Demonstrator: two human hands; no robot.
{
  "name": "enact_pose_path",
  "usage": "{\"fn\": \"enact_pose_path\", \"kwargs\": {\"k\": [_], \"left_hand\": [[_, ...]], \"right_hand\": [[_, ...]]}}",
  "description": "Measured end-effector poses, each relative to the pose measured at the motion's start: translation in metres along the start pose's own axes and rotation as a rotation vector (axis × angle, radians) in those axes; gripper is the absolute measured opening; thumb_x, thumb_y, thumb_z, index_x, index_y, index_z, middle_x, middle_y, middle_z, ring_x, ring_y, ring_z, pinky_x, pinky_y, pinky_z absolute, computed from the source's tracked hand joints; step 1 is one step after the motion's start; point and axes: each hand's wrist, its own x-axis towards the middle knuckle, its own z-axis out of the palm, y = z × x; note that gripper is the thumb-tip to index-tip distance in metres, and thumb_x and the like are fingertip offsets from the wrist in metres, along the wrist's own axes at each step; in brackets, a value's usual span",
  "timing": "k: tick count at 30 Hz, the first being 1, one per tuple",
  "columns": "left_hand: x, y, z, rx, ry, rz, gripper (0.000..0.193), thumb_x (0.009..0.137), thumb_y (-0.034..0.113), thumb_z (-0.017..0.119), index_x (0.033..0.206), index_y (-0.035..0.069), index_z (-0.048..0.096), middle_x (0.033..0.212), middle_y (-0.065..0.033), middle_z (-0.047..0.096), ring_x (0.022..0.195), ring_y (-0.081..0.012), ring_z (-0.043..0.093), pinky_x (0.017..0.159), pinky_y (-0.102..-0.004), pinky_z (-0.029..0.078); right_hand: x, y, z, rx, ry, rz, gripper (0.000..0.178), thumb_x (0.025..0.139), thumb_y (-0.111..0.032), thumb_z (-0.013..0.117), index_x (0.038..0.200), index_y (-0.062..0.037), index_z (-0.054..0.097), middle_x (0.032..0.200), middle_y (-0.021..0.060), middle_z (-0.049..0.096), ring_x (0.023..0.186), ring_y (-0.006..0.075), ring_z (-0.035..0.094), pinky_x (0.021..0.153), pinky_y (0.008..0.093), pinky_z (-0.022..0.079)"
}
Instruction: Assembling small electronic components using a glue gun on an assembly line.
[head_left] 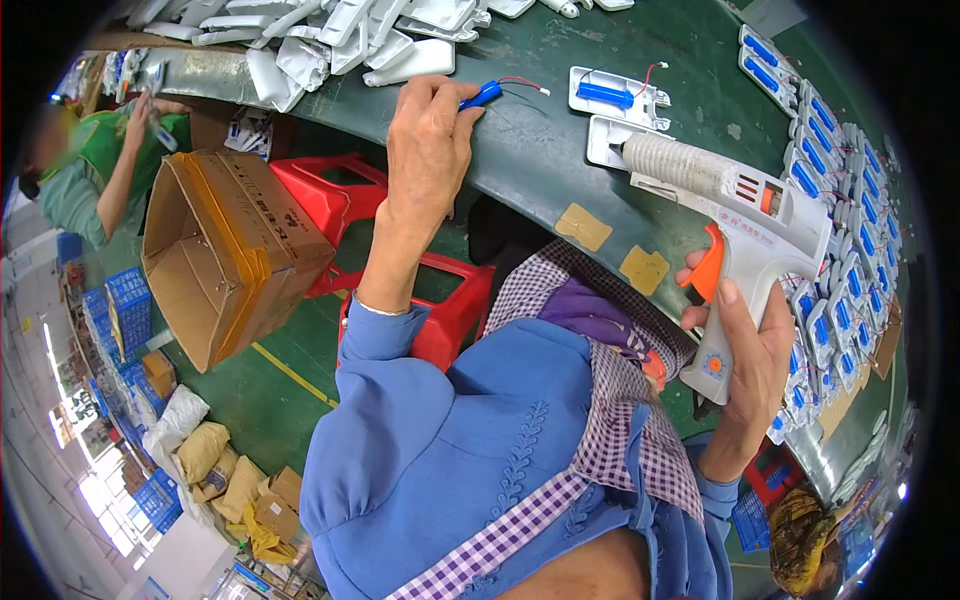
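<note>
Pinched between the fingers of my left hand (432, 140) is a blue cylindrical battery (483, 95) with thin red and black wires ending in a small white plug. My right hand (752, 345) grips the handle of a white hot glue gun (765, 235) with an orange trigger. Its nozzle points left, over a white plastic shell (606, 140) at the table edge. Just behind that shell lies another white shell (640, 112) with a blue battery seated in it, its red wire sticking up.
A pile of white shells (350, 30) lies at the far left of the green table (530, 150). Many battery-filled shells (825, 200) line the right. Two yellowish patches (583, 228) mark the near edge. A cardboard box (235, 250), red stools (335, 190) and another person (110, 165) are at left.
</note>
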Motion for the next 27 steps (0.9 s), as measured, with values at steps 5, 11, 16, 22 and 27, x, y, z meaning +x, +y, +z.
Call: {"fn": "enact_pose_path", "kwargs": {"k": [5,11,16,22,27], "left_hand": [[0.001,-0.001,0.004,0.101,0.044,0.024,0.017,0.074,0.003,0.071,0.089,-0.003,0.065,0.087,-0.0151,0.062,0.086,-0.0321,0.06,0.074,-0.0401,0.049],[0.011,0.025,0.003,-0.307,-0.007,-0.158,0.016,0.077,0.006,0.069,0.09,-0.003,0.065,0.086,-0.016,0.064,0.082,-0.0314,0.06,0.071,-0.0387,0.048],[0.023,0.048,0.014,-0.298,-0.115,0.114,0.017,0.08,0.011,0.069,0.097,0.005,0.068,0.099,-0.0093,0.061,0.091,-0.0228,0.057,0.069,-0.0328,0.048],[0.03,0.066,0.033,-0.265,-0.169,0.217,0.019,0.077,0.01,0.071,0.094,0.003,0.068,0.097,-0.0102,0.057,0.095,-0.0282,0.052,0.08,-0.0355,0.044],[0.031,0.075,0.04,-0.247,-0.226,0.268,0.016,0.076,0.004,0.07,0.091,0.0,0.067,0.097,-0.0121,0.055,0.094,-0.0292,0.05,0.08,-0.0377,0.043]], "right_hand": [[-0.004,-0.003,-0.005,0.035,-0.006,0.013,0.039,0.094,-0.015,0.053,0.124,0.0081,0.046,0.108,0.0194,0.062,0.091,0.0236,0.064,0.064,0.0307,0.056],[-0.013,-0.003,-0.014,0.085,0.087,-0.014,0.041,0.094,-0.014,0.051,0.127,0.0093,0.044,0.11,0.0219,0.061,0.095,0.0254,0.063,0.066,0.0323,0.058],[-0.011,0.0,-0.016,0.077,0.093,-0.028,0.04,0.094,-0.015,0.052,0.126,0.0084,0.044,0.11,0.0214,0.061,0.095,0.0251,0.063,0.066,0.0319,0.058],[-0.005,0.004,-0.022,0.019,0.06,0.007,0.039,0.094,-0.017,0.055,0.124,0.0069,0.047,0.106,0.0182,0.063,0.085,0.021,0.064,0.061,0.0274,0.053],[-0.011,0.008,-0.026,0.061,0.053,0.022,0.04,0.093,-0.016,0.055,0.125,0.007,0.047,0.105,0.0175,0.063,0.083,0.0201,0.064,0.059,0.0265,0.052]]}}
